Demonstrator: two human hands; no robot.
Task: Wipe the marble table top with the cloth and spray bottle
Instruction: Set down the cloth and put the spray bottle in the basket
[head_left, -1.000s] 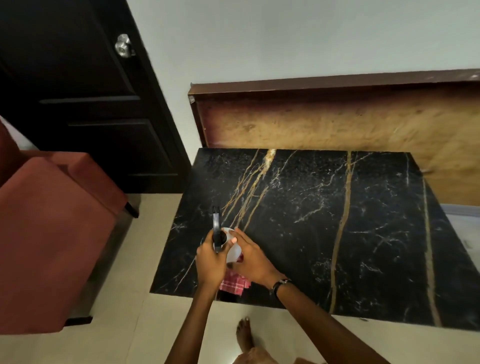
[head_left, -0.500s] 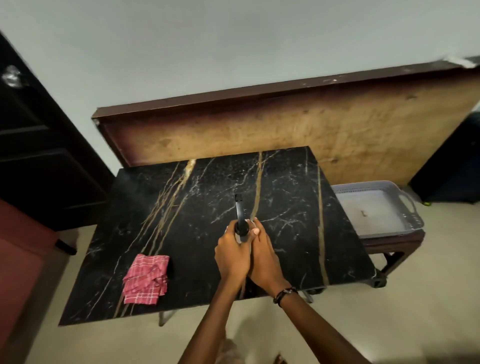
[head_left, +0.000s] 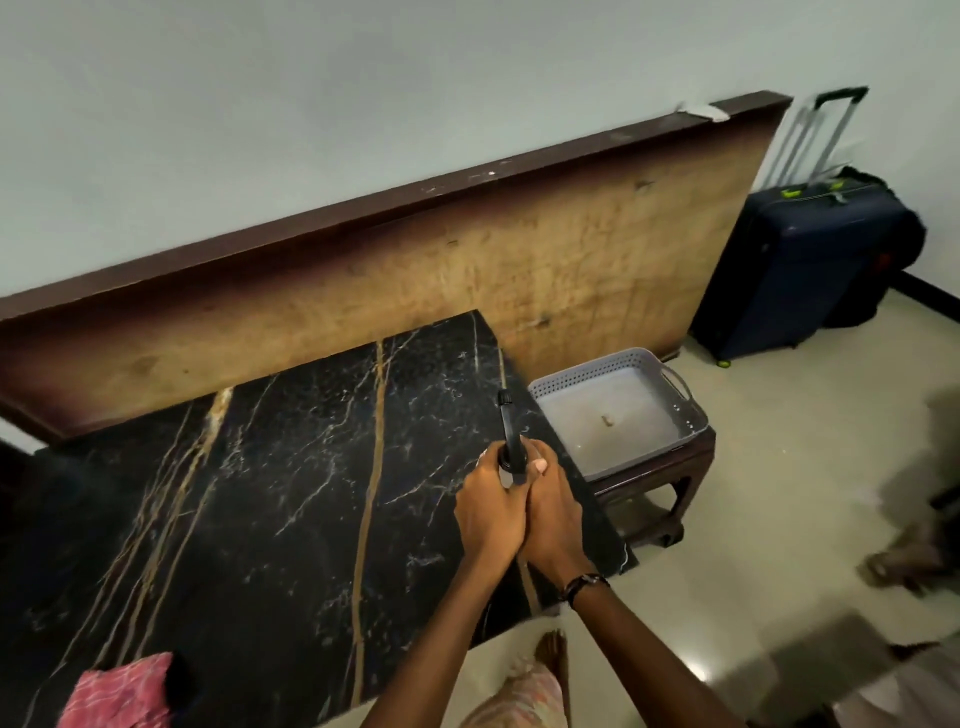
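Spray bottle (head_left: 511, 447) clamped in both grips, left hand (head_left: 491, 512) and right hand (head_left: 553, 512), above the marble counter (head_left: 260, 493); cloth (head_left: 122, 693) lies apart.

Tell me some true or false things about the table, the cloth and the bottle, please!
1. Both hands hold the spray bottle. True: the left hand and right hand wrap around it together.
2. The red checked cloth is in the right hand. False: it lies on the marble table top, at the near left corner.
3. A grey tray sits on a small stool right of the table. True.
4. The suitcase is bright yellow. False: it is dark blue.
5. The spray bottle stands alone on the table. False: it is held in both hands.
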